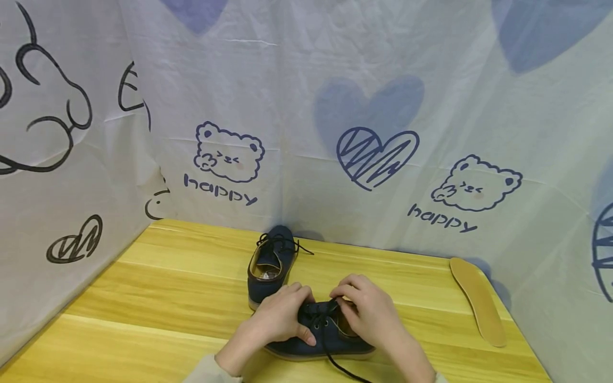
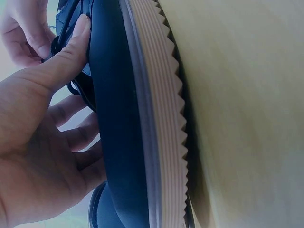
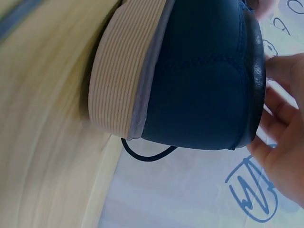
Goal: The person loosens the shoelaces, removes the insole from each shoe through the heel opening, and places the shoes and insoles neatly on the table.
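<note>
Shoe lies crosswise before us on the desk, toe left; our left hand clamps its fingers over it, while our right hand, nearer the heel, pinches perhaps tongue or lace.

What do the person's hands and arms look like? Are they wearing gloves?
No gloves! The left hand and right hand are both bare, and no rings or bracelets show. A pale, greyish-beige left sleeve shows, but just a tiny bit of right sleeve.
</note>
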The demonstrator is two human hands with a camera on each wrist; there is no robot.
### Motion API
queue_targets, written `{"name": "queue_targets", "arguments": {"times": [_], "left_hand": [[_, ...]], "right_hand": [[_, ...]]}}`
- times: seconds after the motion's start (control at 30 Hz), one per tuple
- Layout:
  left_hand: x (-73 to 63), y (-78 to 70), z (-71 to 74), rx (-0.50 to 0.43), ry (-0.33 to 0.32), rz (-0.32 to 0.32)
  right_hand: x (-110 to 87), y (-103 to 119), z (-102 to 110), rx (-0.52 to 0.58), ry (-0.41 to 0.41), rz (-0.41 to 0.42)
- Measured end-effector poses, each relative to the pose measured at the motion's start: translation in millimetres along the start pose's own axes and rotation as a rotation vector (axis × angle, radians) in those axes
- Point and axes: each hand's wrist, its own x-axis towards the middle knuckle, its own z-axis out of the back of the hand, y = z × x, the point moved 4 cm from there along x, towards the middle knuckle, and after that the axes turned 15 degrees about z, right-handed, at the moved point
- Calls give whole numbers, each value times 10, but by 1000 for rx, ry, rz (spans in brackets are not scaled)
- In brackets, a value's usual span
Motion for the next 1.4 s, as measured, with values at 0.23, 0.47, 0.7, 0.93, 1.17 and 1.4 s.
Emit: {"name": "queue_targets", "arguments": {"times": [0.23, 0.47, 0.7, 0.93, 1.17, 1.4], "left_hand": [[0, -5, -2, 6, -2, 2], [3, 6, -2, 0, -21, -23], [0, 9, -11, -6, -12, -14], [-4, 5, -8, 8, -5, 3], [9, 21, -19, 5, 1, -2], [-16, 6, -16, 0, 4, -1]], "right_hand": [[-22, -62, 33, -67, -48, -121], [-58, -104, 33, -67, -28, -218], [-65, -112, 26, -61, -10, -230], [-22, -64, 45, -20, -15, -145], [46, 49, 32, 49, 9, -18], [71, 136, -9, 77, 45, 42]]}}
